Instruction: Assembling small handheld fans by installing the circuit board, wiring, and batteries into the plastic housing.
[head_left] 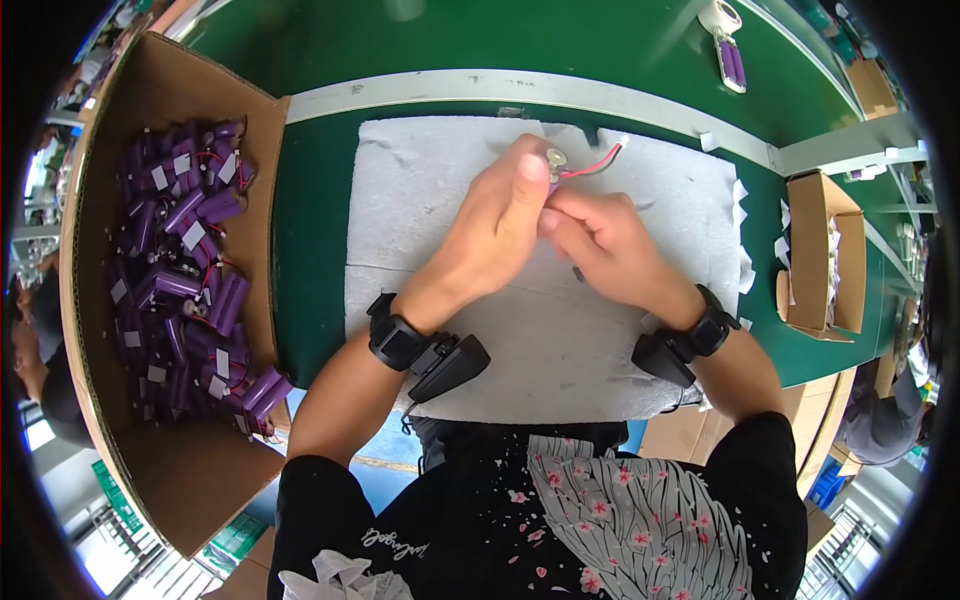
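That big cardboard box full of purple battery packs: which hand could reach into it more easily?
Probably the left hand. The big cardboard box of purple battery packs sits on the person's left; the right hand would have to cross over. Both hands now pinch one small pack with red wires.

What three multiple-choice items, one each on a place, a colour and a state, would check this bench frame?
1. Where is the big cardboard box of battery packs? A on the person's left; B on the right; C on the white pad.
2. What colour is the bench top? A grey; B green; C blue.
3. What are the hands doing? A resting flat; B both pinching one small wired part; C apart.

A: the cardboard box of purple battery packs lies left.
B: the bench top is green.
C is wrong; B: left hand and right hand meet on the wired part.
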